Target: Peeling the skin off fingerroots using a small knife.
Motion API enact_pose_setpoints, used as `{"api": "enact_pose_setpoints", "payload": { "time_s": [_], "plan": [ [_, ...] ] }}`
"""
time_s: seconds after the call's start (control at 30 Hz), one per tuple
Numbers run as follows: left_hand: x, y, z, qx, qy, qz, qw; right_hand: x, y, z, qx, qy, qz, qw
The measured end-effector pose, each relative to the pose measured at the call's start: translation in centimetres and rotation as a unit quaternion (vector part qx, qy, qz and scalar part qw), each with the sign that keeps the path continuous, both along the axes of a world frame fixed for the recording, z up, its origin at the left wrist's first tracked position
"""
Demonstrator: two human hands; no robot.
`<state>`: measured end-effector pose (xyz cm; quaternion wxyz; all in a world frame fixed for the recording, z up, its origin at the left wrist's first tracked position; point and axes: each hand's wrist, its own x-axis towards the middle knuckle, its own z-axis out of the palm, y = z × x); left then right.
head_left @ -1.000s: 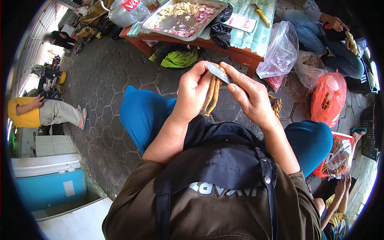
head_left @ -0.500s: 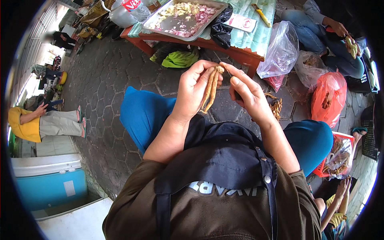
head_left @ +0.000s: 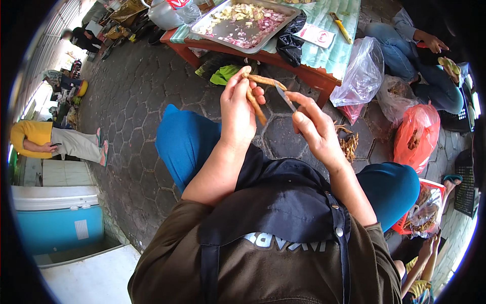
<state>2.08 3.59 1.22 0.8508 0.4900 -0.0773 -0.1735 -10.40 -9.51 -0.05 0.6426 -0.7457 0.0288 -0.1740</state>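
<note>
Left fingers (head_left: 234,85) pinch my root (head_left: 256,107) above the floor (head_left: 136,101); right fingers (head_left: 310,105) grip the knife (head_left: 286,99), blade at one prong (head_left: 264,80). Step, I judge: scraping. Next calls for light strokes.

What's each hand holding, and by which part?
Left hand: forked brown root, near its joined end. Right hand: small blade, by its lower end.

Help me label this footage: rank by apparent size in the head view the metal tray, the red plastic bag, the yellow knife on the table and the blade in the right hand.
1. Metal tray
2. Red plastic bag
3. Yellow knife and blade: too alike to rank, with nearness to the camera unsure.
</note>
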Motion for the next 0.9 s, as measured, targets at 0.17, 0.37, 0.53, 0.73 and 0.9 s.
{"api": "enact_pose_setpoints", "payload": {
  "time_s": [0.17,0.37,0.53,0.73,0.9],
  "plan": [
    [0.0,0.1,-0.2,-0.025,-0.015,-0.034,0.999,0.7,0.4,-1.6,0.002,0.013,-0.069,0.998],
    [-0.4,0.0,0.8,-0.127,0.045,-0.076,0.988,0.8,0.3,-1.0,0.115,0.087,-0.025,0.989],
    [-0.4,0.3,0.9,-0.122,0.046,-0.150,0.980,0.4,0.1,-0.1,0.216,0.102,-0.020,0.971],
    [-0.7,0.4,0.8,0.047,-0.032,-0.164,0.985,0.3,-0.3,0.1,0.218,0.066,-0.032,0.973],
    [-1.0,0.2,0.4,0.140,-0.080,-0.199,0.967,0.4,-0.4,0.0,0.188,0.062,-0.020,0.980]
  ]
}}
